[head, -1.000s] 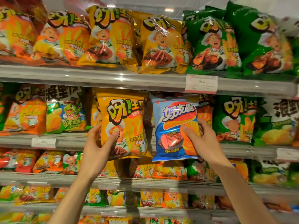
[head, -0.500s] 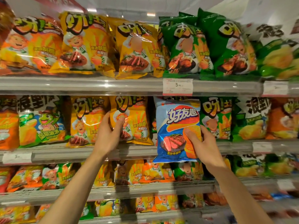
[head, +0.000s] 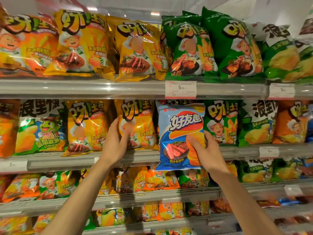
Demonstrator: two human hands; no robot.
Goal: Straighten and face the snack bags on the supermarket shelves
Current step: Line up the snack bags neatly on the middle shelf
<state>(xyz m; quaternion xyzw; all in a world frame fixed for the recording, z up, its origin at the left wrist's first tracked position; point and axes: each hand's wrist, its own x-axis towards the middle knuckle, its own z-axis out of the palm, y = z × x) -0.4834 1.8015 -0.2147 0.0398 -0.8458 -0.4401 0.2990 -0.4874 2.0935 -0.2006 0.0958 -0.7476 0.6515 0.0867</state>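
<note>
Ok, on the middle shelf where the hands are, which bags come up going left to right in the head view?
Orange bag → frog bag → yellow bag → yellow bag under the left hand → blue bag in the right hand → green chef bag → corn-chip bag → orange bag at right.
</note>
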